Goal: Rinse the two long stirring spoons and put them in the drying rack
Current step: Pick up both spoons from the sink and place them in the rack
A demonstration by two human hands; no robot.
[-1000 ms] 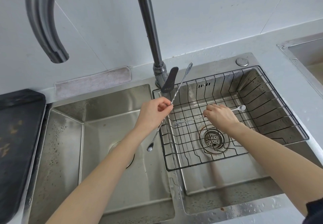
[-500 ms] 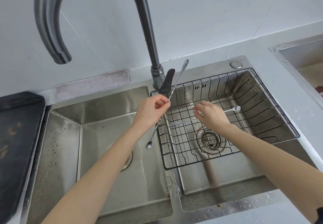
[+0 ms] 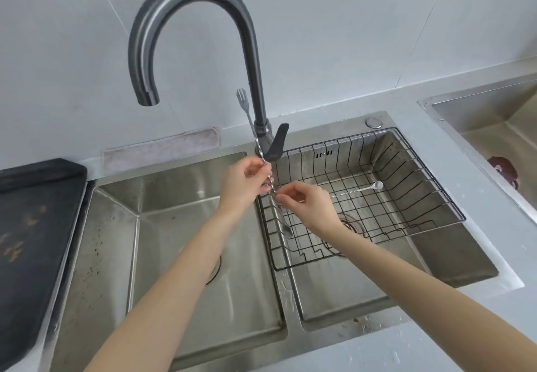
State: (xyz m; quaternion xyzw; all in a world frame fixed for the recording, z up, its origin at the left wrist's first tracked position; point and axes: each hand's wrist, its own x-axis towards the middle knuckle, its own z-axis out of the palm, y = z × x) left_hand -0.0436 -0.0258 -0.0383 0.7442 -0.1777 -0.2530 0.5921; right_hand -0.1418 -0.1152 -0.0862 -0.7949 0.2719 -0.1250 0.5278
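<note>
Wire drying rack [image 3: 412,168]: one spoon [image 3: 360,190] inside | hands [image 3: 276,188]: second spoon [image 3: 255,139]

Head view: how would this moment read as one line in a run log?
left hand: holds upright spoon | right hand: pinches it lower | second spoon: lies in drying rack | faucet: no water visible

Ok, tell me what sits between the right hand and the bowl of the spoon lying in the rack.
Head view: only that spoon's own twisted handle over the rack's wires; right hand covers its near end.
</note>
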